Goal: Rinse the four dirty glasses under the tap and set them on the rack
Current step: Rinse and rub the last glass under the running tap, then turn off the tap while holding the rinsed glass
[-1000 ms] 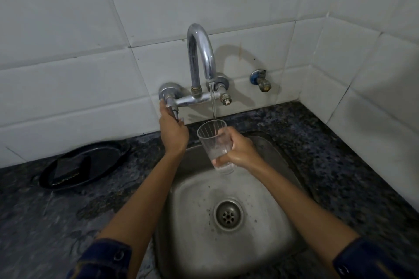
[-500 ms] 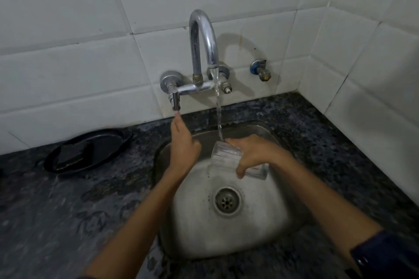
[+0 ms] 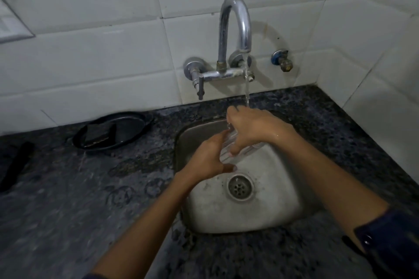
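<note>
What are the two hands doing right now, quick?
Left hand: fingers curled around the glass at its near end.
Right hand: grips the same glass from above, under the running tap.

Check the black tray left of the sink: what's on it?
The black tray holds one dark rectangular block, possibly a scrub pad. Too dim to tell what lies under it.

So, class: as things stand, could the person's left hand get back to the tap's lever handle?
Probably yes. The left hand is at the glass, low over the sink, and the lever handle hangs above it with nothing between. It would first have to leave the glass to the right hand.
</note>
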